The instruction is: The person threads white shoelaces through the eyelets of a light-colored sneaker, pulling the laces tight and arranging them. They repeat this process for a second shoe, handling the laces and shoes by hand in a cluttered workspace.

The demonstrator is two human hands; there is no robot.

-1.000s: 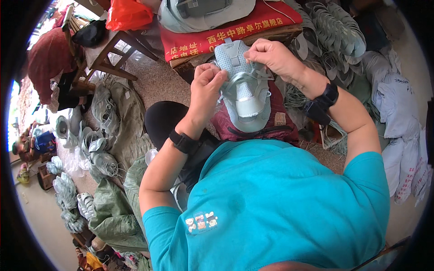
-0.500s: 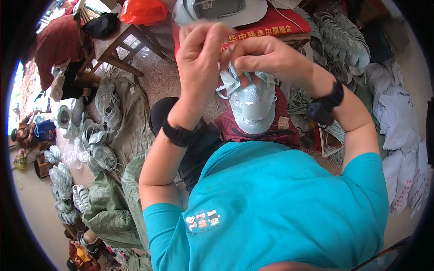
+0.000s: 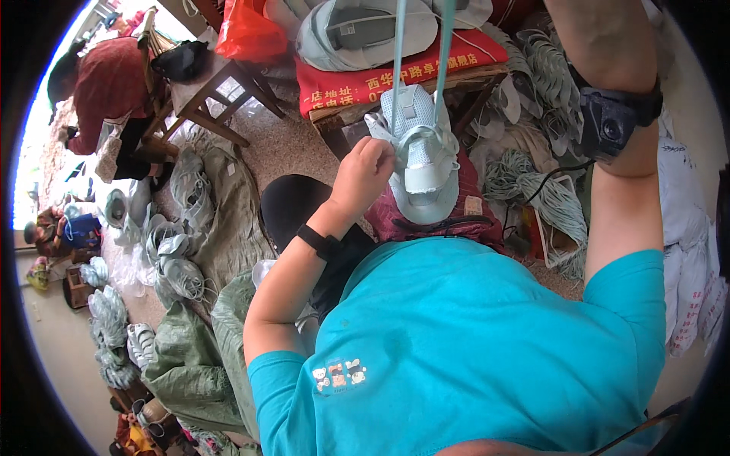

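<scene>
A pale blue-white sneaker [image 3: 432, 178] lies on dark red cloth in front of my body, its toe toward me. Two light green-blue shoelace [image 3: 398, 57] strands rise taut from it past the upper edge. Beside the shoe's left edge, my left hand [image 3: 365, 173] is closed with fingers curled; whatever it pinches is hidden. My right arm stretches up at the right. Only the base of my right hand [image 3: 608, 45] shows above a black wrist device [image 3: 614, 121]; its fingers lie outside the picture, so its grip on the laces cannot be seen.
Shoe uppers [image 3: 365, 34] lie on a red cloth-covered stool [image 3: 334, 87] ahead. Bundled laces [image 3: 536, 197] hang at right, near white sacks [image 3: 680, 205]. Left are more shoe uppers [image 3: 179, 266], green sacking [image 3: 186, 365], a wooden chair [image 3: 220, 114] and a person in dark red [image 3: 114, 76].
My hands have parted from above the shoe. The left came down to its left edge; the right swung up and right. The laces now stretch upward.
</scene>
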